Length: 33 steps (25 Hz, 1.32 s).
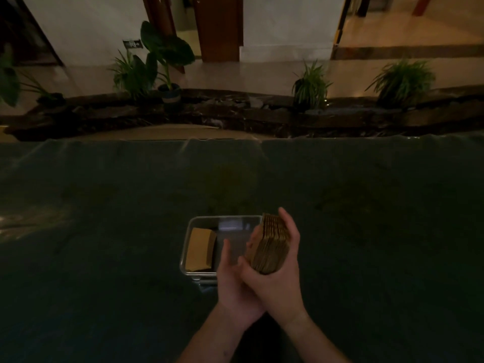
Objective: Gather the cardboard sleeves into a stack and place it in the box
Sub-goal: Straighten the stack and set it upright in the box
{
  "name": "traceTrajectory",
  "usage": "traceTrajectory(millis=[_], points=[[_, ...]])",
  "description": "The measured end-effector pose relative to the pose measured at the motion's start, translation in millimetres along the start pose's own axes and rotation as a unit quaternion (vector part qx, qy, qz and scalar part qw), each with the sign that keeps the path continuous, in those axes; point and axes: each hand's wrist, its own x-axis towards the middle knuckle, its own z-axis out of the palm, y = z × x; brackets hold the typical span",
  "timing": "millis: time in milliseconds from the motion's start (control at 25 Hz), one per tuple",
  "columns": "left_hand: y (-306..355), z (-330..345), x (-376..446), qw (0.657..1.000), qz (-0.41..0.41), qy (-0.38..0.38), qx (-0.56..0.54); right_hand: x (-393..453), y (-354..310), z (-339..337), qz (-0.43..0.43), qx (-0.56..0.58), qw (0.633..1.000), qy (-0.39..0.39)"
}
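Right hand [277, 273] cupped around stack of cardboard sleeves [271, 247], fingers along the far right side, thumb at the near left corner; stack held on edge, tilted, layered edges facing the camera. Left hand [233, 281] beneath and beside the right, palm half open, thumb raised, fingers tucked behind the stack; whether they press on it not discernible. Heels of the two hands touching. Stack held above the right portion of metal box [184, 247], not resting in it as far as can be judged. Second, lower pile of sleeves [200, 248] lying flat inside the box against its left wall. Remaining box floor bare and reflective. Box sitting on dark green table cloth [104, 218], near the front centre. Beyond the table's far edge: dark stone border [235, 116] with potted plants [310, 85], then pale tiled floor [262, 72] and wooden door frame [220, 27]. Lighting dim throughout.
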Motion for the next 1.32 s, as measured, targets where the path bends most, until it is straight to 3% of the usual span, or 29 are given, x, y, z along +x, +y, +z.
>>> traceTrajectory(millis=[80, 120, 160, 240, 280, 320, 400, 480, 600, 720, 840, 1000, 1160, 1320], points=[[26.0, 3.8, -2.9, 0.991, 0.049, 0.023, 0.126, 14.5, 6.5, -0.5, 0.046, 0.041, 0.997, -0.054], [44.2, 5.8, -4.9, 0.965, 0.117, 0.038, 0.233, 22.3, 9.2, -1.5, 0.077, 0.06, 0.992, -0.083], [65.6, 9.2, -6.6, 0.922, 0.188, 0.033, 0.337, 29.3, 12.1, -0.4, 0.106, 0.077, 0.986, -0.106], [104.4, 21.8, -5.9, 0.803, 0.252, -0.004, 0.54, 39.1, 18.3, 6.7, 0.139, 0.081, 0.979, -0.128], [117.6, 27.5, -4.2, 0.752, 0.254, -0.029, 0.607, 42.6, 20.5, 11.0, 0.145, 0.074, 0.977, -0.135], [130.1, 28.5, -1.8, 0.725, 0.251, -0.047, 0.639, 46.5, 24.0, 18.8, 0.152, 0.072, 0.976, -0.141], [145.2, 24.7, 4.1, 0.715, 0.217, -0.082, 0.66, 51.7, 33.2, 26.5, 0.166, 0.08, 0.97, -0.158], [153.4, 19.3, 8.3, 0.691, 0.132, -0.124, 0.7, 57.3, 43.2, 29.7, 0.18, 0.089, 0.964, -0.173], [168.8, 20.0, 17.8, 0.703, 0.129, -0.099, 0.693, 63.9, 54.2, 31.2, 0.2, 0.078, 0.962, -0.167], [164.3, 17.6, 25.7, 0.698, 0.086, -0.128, 0.7, 70.9, 66.2, 29.1, 0.211, 0.081, 0.96, -0.163], [160.9, 11.8, 31.2, 0.719, 0.094, -0.108, 0.68, 79.0, 78.0, 27.3, 0.211, 0.08, 0.962, -0.153], [158.5, 12.5, 39.6, 0.743, 0.024, -0.079, 0.664, 84.1, 90.9, 31.9, 0.217, 0.071, 0.959, -0.168], [136.4, 6.8, 52.5, 0.768, 0.107, 0.034, 0.631, 96.6, 94.0, 35.2, 0.204, 0.066, 0.958, -0.191], [132.5, 9.4, 63.8, 0.768, 0.122, 0.058, 0.626, 99.7, 96.0, 30.4, 0.239, 0.122, 0.948, -0.17]])
